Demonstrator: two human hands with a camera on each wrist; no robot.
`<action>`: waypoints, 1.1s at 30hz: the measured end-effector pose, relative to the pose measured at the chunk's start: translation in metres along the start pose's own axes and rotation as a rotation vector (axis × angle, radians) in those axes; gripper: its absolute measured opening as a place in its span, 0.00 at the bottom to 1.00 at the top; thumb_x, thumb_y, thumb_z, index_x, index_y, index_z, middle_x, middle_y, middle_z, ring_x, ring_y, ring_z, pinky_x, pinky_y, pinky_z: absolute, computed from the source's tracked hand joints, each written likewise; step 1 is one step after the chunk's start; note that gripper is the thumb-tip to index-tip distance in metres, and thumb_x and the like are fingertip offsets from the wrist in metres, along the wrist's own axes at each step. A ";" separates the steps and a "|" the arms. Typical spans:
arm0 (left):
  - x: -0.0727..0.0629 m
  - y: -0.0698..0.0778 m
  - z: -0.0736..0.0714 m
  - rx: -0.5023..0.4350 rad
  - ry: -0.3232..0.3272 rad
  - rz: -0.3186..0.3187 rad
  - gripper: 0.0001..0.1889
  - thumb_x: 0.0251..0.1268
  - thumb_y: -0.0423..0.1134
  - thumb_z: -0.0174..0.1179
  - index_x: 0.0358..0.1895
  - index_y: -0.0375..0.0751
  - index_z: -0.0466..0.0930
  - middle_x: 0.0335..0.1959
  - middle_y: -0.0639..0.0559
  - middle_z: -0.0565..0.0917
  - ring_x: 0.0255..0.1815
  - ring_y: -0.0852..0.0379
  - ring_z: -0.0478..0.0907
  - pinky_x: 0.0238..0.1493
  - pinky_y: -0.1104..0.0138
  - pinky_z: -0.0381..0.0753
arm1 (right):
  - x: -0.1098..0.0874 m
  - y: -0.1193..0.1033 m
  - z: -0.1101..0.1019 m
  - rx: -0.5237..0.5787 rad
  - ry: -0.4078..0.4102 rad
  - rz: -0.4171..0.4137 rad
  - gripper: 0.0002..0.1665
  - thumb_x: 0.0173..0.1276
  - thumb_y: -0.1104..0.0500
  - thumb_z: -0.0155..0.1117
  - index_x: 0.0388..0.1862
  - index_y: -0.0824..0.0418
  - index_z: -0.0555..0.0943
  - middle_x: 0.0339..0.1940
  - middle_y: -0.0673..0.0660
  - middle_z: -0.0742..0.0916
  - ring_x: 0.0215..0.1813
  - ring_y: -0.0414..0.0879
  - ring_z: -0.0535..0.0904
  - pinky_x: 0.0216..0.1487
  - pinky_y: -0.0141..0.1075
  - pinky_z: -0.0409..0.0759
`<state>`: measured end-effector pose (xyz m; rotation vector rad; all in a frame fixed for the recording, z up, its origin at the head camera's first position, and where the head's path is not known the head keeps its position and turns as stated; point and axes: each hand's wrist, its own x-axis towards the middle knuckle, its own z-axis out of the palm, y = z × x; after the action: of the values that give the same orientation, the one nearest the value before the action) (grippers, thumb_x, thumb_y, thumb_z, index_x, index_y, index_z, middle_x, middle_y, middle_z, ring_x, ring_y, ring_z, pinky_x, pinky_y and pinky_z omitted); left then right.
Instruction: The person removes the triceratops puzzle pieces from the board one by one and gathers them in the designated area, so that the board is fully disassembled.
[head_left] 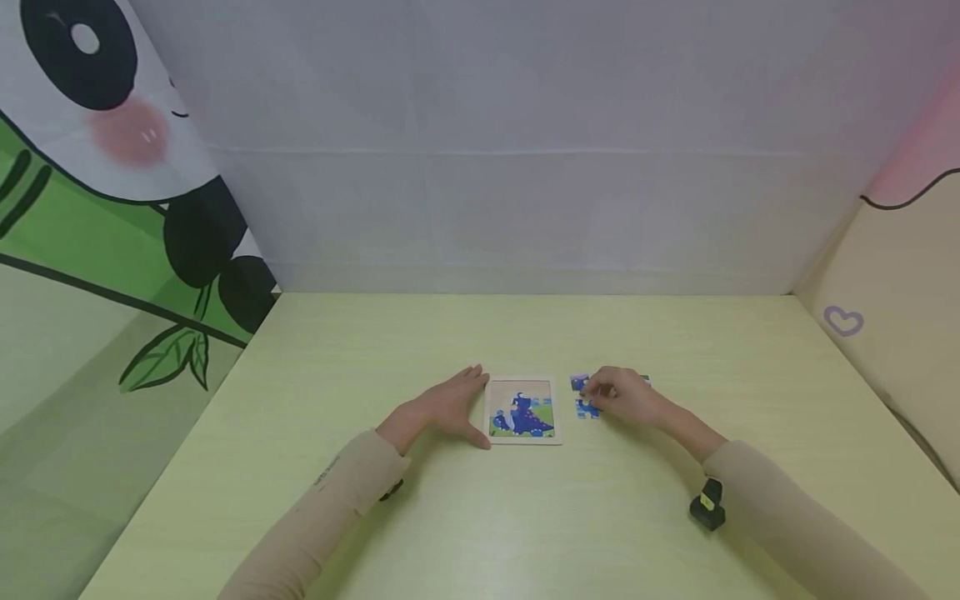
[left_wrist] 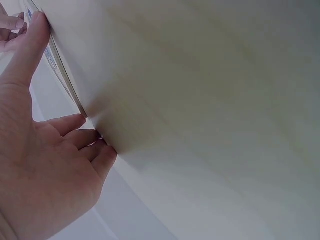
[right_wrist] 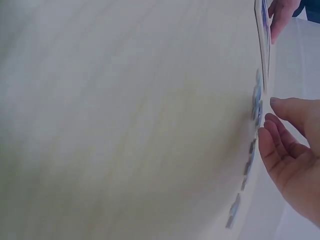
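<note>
A person is working on a small jigsaw in a pale frame tray (head_left: pixel 525 441), which lies flat near the middle of the counter (head_left: pixel 495 517). A blue dinosaur picture (head_left: pixel 522 419) fills the lower part of the tray, while a bare strip shows across the top.

The left hand (head_left: pixel 450 404) is spread wide, its thumb and fingers set along the tray's left edge, and seems to be steadying it. The right hand (head_left: pixel 628 396) is over the loose pieces just right of the tray; in the right wrist view its thumb and fingertips stand a little apart, with nothing visible between them. An upper blue piece (head_left: pixel 578 382) and a lower blue piece (head_left: pixel 587 409) lie beside its fingertips, and another piece (head_left: pixel 646 379) is mostly hidden behind that hand.

The step in hand looks like choosing or picking up a piece for the unfilled upper part. The next move would call for a thumb-and-finger pinch on one piece, then turning its tabs to match the gaps, with the tray held steady.
</note>
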<state>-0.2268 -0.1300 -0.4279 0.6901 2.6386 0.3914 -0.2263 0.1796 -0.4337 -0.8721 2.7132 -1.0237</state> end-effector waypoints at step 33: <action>-0.003 0.001 -0.003 -0.035 0.004 -0.007 0.58 0.37 0.58 0.71 0.70 0.38 0.48 0.72 0.42 0.46 0.72 0.47 0.40 0.69 0.54 0.48 | 0.065 -0.049 0.044 0.067 -0.199 0.155 0.21 0.50 0.62 0.71 0.45 0.64 0.79 0.38 0.52 0.82 0.41 0.43 0.76 0.47 0.36 0.77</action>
<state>-0.2252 -0.1310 -0.4239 0.6699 2.6308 0.4364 -0.2437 0.0885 -0.4305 -0.6994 2.5204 -0.9373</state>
